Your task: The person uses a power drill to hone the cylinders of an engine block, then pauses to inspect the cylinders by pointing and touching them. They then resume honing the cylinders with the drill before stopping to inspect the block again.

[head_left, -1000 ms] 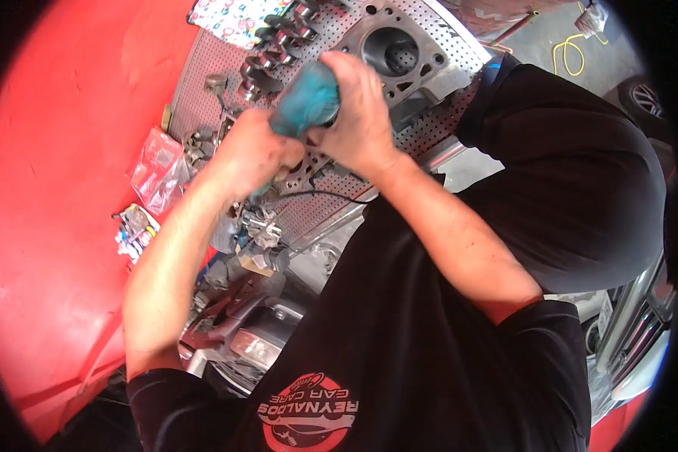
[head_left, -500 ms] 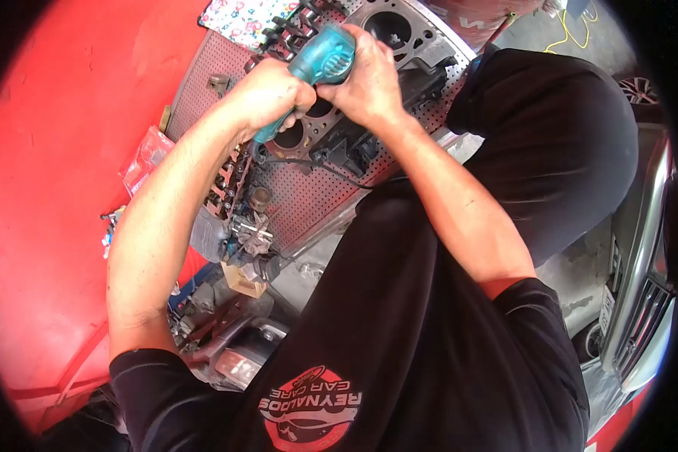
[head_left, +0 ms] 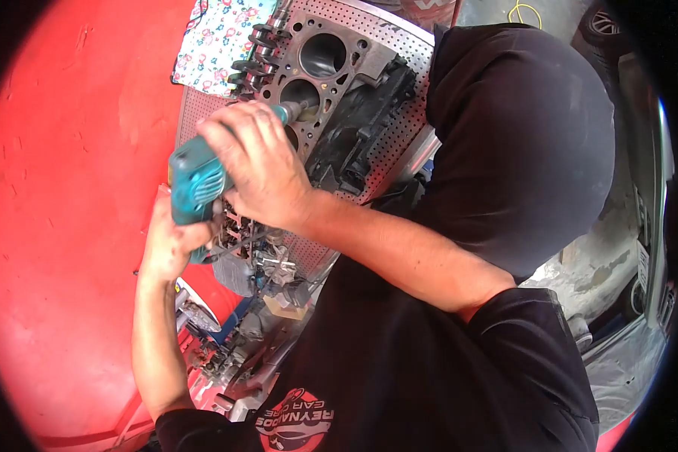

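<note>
A teal power drill [head_left: 196,181] is held in both hands, its chuck end pointing up and to the right. My left hand [head_left: 175,239] is wrapped round its handle. Over the front part of the body, my right hand [head_left: 267,162] is closed. A grey metal engine block [head_left: 346,60] with round bores lies beyond the hands. The drill's front end reaches the second bore [head_left: 301,92]; the exact contact at the tip is hard to make out. Beside the block is a dark crankshaft [head_left: 262,53].
A floral cloth [head_left: 218,45] lies at the upper left on the perforated metal surface [head_left: 405,113]. Red panelling [head_left: 60,188] fills the left side. Metal parts [head_left: 279,267] and a small wooden block [head_left: 285,307] sit below the hands. My bent knee is at the right.
The drill has swung round, so its body is now at the left and its front end is at a bore. Both hands have shifted with it, and the camera view has moved.
</note>
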{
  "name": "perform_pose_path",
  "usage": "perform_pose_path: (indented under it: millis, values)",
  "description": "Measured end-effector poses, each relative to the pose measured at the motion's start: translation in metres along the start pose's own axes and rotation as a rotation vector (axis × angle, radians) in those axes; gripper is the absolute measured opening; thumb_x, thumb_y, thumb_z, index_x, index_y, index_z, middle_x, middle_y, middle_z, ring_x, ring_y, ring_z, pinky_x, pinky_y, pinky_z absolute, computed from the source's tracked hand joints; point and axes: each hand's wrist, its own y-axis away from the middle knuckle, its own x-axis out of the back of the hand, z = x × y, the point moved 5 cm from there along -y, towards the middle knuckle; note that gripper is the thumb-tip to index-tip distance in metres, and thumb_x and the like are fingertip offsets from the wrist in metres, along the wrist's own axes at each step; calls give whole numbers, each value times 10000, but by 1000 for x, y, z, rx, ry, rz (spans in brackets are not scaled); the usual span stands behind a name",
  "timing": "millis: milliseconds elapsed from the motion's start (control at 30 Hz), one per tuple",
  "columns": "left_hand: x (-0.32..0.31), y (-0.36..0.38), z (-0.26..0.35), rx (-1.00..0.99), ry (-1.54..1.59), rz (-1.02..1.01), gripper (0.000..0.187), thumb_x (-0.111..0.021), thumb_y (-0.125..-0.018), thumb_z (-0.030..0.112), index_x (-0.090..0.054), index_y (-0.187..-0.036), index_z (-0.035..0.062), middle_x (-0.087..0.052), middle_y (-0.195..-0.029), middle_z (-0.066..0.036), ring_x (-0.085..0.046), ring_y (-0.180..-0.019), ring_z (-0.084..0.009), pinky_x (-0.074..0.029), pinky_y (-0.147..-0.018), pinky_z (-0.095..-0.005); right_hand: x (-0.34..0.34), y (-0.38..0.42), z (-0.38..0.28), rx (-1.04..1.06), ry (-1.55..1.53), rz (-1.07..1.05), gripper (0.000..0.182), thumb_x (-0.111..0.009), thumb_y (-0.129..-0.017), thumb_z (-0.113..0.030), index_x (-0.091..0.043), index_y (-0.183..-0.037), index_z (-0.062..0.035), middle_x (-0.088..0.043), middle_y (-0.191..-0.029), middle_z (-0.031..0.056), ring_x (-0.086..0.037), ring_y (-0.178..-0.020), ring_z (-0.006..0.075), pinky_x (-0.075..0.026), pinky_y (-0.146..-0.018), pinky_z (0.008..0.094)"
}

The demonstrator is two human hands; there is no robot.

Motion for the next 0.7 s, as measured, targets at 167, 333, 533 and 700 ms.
perform_pose_path:
  millis: [167,333,533,700]
  values:
    - [13,20,12,44,23,61,330,-642,-649,100,-665,-960,-8,-620,-746,-29,-564,-626,-113,-463,-568,-263,-1,-13,-17,41,-40,-37,706,-722,-733,-101,-474,-1392,-49,-503,-1263,207,-504,-1201,431,-383,-1085,576]
    - [17,30,22,58,27,86,325,-643,-643,101,-661,-946,-13,-615,-736,-37,-559,-613,-118,-470,-560,-262,-1,-23,-27,41,-63,-42,685,-719,-743,-105,-483,-1385,-56,-504,-1251,206,-511,-1193,430,-399,-1063,573]
    - [22,36,31,78,47,82,314,-650,-632,103,-653,-925,-9,-607,-713,-39,-555,-593,-125,-467,-548,-267,-1,-30,-32,32,-103,14,854,-794,-587,-45,-499,-1388,-68,-517,-1257,176,-518,-1180,412,-415,-1045,564]
    - [23,34,33,93,55,96,325,-652,-633,104,-653,-933,-20,-605,-716,-40,-547,-583,-127,-467,-544,-271,1,-35,-29,19,-124,-13,853,-787,-594,-37,-490,-1394,-60,-501,-1277,179,-504,-1200,413,-406,-1054,560]
